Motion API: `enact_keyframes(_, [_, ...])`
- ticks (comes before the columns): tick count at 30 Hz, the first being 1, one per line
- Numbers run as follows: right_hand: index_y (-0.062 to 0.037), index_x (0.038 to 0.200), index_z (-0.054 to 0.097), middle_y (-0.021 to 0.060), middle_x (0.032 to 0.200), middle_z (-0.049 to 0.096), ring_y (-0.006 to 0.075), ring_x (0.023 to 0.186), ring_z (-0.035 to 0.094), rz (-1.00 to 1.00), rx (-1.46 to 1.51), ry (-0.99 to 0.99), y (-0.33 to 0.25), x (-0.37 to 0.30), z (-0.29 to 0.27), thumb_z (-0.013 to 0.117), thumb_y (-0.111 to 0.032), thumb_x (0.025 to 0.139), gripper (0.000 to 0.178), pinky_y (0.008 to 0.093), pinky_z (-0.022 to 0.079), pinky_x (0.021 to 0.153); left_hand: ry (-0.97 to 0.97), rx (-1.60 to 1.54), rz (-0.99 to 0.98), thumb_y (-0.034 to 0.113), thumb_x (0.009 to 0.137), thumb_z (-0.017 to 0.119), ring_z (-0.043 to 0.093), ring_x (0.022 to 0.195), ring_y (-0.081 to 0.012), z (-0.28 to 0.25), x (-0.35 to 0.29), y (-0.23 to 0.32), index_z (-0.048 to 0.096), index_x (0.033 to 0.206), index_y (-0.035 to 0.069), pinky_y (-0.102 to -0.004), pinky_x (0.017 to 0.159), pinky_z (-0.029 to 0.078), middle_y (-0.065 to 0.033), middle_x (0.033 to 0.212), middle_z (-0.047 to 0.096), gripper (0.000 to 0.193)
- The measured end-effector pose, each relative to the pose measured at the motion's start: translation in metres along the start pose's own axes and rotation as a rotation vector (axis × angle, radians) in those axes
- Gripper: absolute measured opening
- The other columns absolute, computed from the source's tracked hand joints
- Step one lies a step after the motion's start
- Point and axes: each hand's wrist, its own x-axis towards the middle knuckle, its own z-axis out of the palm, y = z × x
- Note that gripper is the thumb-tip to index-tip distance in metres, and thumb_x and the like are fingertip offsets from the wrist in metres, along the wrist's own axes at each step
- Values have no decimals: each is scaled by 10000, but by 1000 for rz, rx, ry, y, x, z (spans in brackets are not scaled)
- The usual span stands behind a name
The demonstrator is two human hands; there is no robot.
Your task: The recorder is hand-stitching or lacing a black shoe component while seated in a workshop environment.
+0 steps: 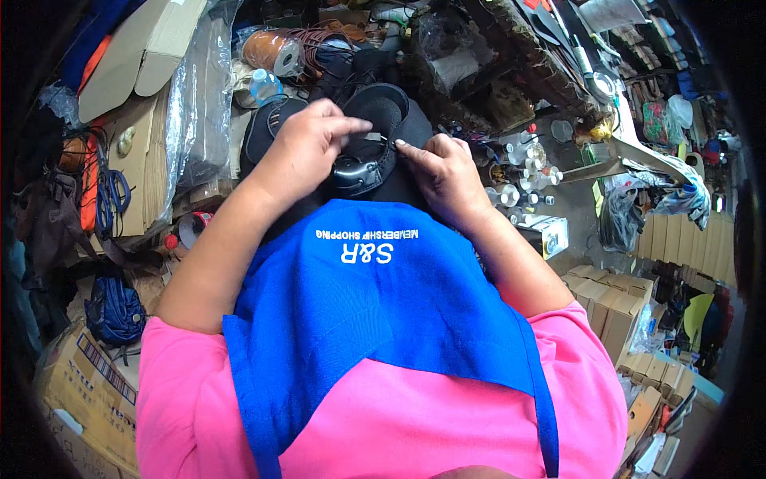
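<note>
A black leather shoe [363,174] lies on my lap, its shiny toe toward me and its padded opening away from me. My right hand [444,169] is closed on the right edge of the upper, thumb and finger pressed there. A thin pale thing shows beside those fingertips, too small to name. Over the shoe's left side is my left hand [307,148], index finger pointing right and the others curled; it is slightly blurred, and what it pinches, if anything, is hidden. A second black shoe [263,132] sits left of my left hand, partly covered by it.
Cardboard sheets [152,160] and blue-handled scissors [112,199] are at my left. An orange spool [267,52] and a plastic bottle [264,84] stand beyond the shoes. Several small bottles [523,172] crowd the right, with cardboard boxes [610,299] nearer me.
</note>
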Motion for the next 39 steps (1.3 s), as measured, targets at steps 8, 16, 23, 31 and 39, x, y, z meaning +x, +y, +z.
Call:
enact_keyframes(8, [-160,1064,684,83,754,515,265,755,542,127,146,-81,7,6,-5,632,-50,757,330,381,431,755,149,465,148,54,750,655,560,764,-219,8,-6,-1,714,861,131,-352,713,410,-54,737,546,147])
enact_keyframes(16, [-139,1012,709,63,838,535,170,826,546,271,504,-323,31,35,-21,526,78,726,402,275,449,765,47,88,72,47,745,688,456,666,-168,14,1,-17,734,946,180,-294,644,423,-34,722,411,245])
enact_keyframes(23, [-107,997,706,14,831,492,125,834,510,280,498,-342,33,40,-21,468,129,696,451,249,423,789,41,49,55,43,752,679,451,662,-166,15,2,-20,733,956,177,-290,641,418,-36,718,409,249])
enact_keyframes(31, [-115,1040,708,5,821,503,118,815,508,332,539,-391,34,38,-23,573,26,809,302,246,429,774,-2,11,68,44,750,666,493,664,-174,23,5,-16,728,958,143,-286,645,425,-50,710,469,239])
enact_keyframes(39, [-164,1064,709,29,795,542,140,813,534,277,627,-411,43,39,-19,649,-81,811,273,281,447,795,-118,-274,-17,17,744,671,546,719,-175,26,25,-22,726,937,114,-285,666,444,-55,748,522,224])
